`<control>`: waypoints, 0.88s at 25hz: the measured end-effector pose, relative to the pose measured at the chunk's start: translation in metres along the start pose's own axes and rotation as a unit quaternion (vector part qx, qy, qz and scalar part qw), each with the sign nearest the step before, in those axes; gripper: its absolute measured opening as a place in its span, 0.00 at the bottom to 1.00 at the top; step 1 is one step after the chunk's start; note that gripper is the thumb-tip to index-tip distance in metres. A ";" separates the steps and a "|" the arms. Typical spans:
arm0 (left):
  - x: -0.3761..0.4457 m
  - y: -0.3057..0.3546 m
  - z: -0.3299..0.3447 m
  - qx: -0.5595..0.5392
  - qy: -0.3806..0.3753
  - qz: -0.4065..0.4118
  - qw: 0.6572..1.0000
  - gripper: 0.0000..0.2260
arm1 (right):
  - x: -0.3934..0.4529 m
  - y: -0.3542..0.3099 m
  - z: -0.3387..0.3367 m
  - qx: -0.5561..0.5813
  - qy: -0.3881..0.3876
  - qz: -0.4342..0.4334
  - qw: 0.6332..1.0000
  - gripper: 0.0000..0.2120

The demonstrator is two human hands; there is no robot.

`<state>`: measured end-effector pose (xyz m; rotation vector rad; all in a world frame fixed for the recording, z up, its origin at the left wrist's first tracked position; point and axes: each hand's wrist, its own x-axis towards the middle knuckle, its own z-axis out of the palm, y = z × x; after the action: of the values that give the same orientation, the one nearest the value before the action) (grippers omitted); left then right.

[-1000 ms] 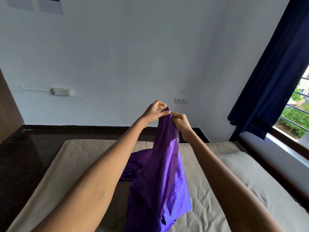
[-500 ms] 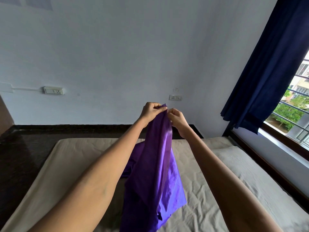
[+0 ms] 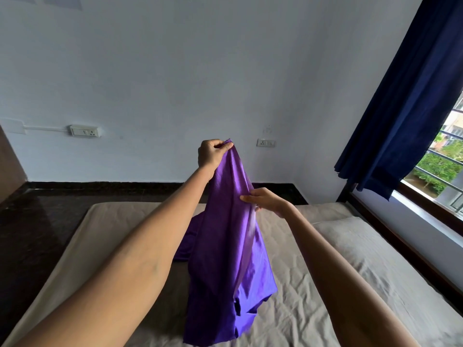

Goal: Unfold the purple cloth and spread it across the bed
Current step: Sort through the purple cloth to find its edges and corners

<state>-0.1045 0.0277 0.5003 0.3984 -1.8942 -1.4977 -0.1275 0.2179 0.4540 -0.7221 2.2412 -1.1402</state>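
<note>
While lifting to let folds drop | purple cloth (image 3: 225,234) hanging bunched over bed (image 3: 325,284), tail resting on it | left hand (image 3: 211,155) grip pinched on top corner | right hand (image 3: 265,200) grip closed on edge lower down, probably to find the next corner.

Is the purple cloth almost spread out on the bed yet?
Not yet. Done: the shiny purple cloth is lifted off the beige-sheeted bed. In hand: the left hand pinches its top corner high, and the right hand grips an edge lower down. Left: the cloth hangs bunched and narrow, part of it heaped on the sheet, so it needs opening and laying flat.
</note>
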 end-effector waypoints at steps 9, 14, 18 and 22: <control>-0.009 0.006 -0.002 -0.038 -0.175 -0.016 0.984 0.09 | 0.014 -0.058 0.019 0.178 0.067 -0.097 0.977 0.04; -0.002 0.002 -0.009 -0.040 -0.145 -0.018 0.988 0.12 | 0.014 -0.065 0.010 0.157 0.074 -0.125 0.977 0.05; 0.001 0.002 -0.007 -0.030 -0.129 -0.019 0.991 0.12 | 0.015 -0.054 0.025 0.111 0.056 -0.104 0.987 0.06; 0.008 -0.002 -0.006 -0.040 -0.060 -0.030 0.997 0.11 | 0.020 -0.050 0.029 -0.040 0.060 -0.086 0.994 0.18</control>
<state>-0.1061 0.0179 0.5018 0.3362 -1.9218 -1.6653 -0.1119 0.1640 0.4767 -0.9171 2.3749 -1.2088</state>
